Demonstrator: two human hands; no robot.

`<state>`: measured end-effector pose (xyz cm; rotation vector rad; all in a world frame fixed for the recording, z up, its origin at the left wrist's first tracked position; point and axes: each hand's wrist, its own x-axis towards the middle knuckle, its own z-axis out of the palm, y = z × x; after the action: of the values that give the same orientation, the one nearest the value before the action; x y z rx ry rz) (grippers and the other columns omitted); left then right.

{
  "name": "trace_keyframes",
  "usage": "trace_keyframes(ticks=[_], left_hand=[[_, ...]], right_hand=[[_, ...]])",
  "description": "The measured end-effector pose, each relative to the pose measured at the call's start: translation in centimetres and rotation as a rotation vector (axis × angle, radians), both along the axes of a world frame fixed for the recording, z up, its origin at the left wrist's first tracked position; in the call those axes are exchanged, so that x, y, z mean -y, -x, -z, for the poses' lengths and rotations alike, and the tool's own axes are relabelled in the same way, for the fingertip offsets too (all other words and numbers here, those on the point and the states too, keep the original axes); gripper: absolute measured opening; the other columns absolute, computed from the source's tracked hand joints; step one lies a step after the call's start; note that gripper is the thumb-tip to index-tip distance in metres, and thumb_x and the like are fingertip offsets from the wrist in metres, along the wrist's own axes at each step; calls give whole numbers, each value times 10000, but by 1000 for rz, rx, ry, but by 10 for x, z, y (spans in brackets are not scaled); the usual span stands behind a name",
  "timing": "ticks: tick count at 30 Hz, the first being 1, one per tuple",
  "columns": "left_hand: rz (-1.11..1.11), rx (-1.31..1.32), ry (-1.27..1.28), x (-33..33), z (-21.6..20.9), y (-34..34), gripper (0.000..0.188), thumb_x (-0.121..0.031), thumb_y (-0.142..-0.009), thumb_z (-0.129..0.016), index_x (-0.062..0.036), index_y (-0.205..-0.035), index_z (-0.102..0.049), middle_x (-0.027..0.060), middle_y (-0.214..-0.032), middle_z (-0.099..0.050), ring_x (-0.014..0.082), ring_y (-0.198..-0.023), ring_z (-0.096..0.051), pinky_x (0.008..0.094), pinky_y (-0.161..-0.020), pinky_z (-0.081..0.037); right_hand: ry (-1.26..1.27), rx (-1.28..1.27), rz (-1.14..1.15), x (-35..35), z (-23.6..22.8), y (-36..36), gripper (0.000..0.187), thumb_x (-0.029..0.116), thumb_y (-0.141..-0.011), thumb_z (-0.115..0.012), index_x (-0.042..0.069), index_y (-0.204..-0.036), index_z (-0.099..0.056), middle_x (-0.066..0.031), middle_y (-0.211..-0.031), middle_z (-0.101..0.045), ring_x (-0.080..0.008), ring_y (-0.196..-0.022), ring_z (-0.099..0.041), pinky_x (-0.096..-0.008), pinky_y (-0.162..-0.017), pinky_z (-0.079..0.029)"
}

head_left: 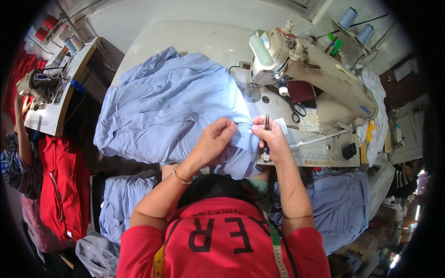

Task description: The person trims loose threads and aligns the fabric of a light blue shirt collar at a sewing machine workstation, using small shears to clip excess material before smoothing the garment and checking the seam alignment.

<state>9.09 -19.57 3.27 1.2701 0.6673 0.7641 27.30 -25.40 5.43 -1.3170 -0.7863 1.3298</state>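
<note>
A large light blue cloth garment (162, 102) lies bunched over the sewing table, its near edge hanging down in front of me. My left hand (215, 136) is closed, pinching the cloth near its right edge. My right hand (274, 141) pinches that edge between thumb and finger, close to a small white button (249, 131). The same hand also holds a slim dark pointed tool (267, 123), tips upward; tweezers or thread snips, I cannot tell which. A bracelet circles my left wrist.
An industrial sewing machine (320, 69) stands right of the cloth, with black-handled scissors (297, 111) and a dark red piece (301, 91) by it. Blue cloth piles (333, 204) lie beside me. A person's arm (21, 134) works at another machine (39, 88) on the left.
</note>
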Motion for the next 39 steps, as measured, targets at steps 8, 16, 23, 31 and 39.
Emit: trace_keyframes(ticks=[8, 16, 23, 31, 39], left_hand=[[-101, -230, -570, 15, -24, -7, 182, -137, -763, -696, -18, -800, -563, 10, -601, -455, 98, -541, -424, 248, -491, -358], [-180, -372, -931, 14, -11, -16, 129, -122, -753, -634, -10, -752, -570, 137, -670, -557, 296, -589, -540, 378, -540, -438], [11, -360, -585, 9, -9, -14, 143, -110, -821, -539, 16, -758, -561, 107, -605, -535, 202, -509, -484, 325, -505, -406], [191, -106, 55, 3, -14, -8, 188, -132, -879, -508, 32, -814, -573, -65, -646, -458, 32, -587, -391, 218, -490, -343], [105, -136, -151, 4, -4, -13, 193, -129, -875, -513, 36, -790, -566, -30, -615, -460, 41, -604, -397, 234, -521, -365]], right_hand=[[-139, 104, 52, 4, -11, 10, 226, 41, -791, -642, 45, -984, -525, 40, -727, -536, -4, -530, -405, -154, -457, -334], [-226, 421, 131, 9, -13, 24, 183, 8, -786, -637, 33, -924, -520, 32, -765, -528, -31, -625, -431, -183, -546, -374], [-273, 513, 104, 4, -3, 20, 176, -8, -775, -635, 12, -909, -524, 31, -760, -533, -73, -676, -487, -211, -630, -417], [-172, 521, 12, 1, -9, 6, 229, 89, -812, -637, 15, -991, -516, -8, -824, -535, -98, -729, -515, -239, -627, -428], [-134, 509, -57, 28, -26, 13, 322, 230, -817, -651, 37, -1032, -509, -70, -872, -543, -146, -752, -523, -283, -680, -437]])
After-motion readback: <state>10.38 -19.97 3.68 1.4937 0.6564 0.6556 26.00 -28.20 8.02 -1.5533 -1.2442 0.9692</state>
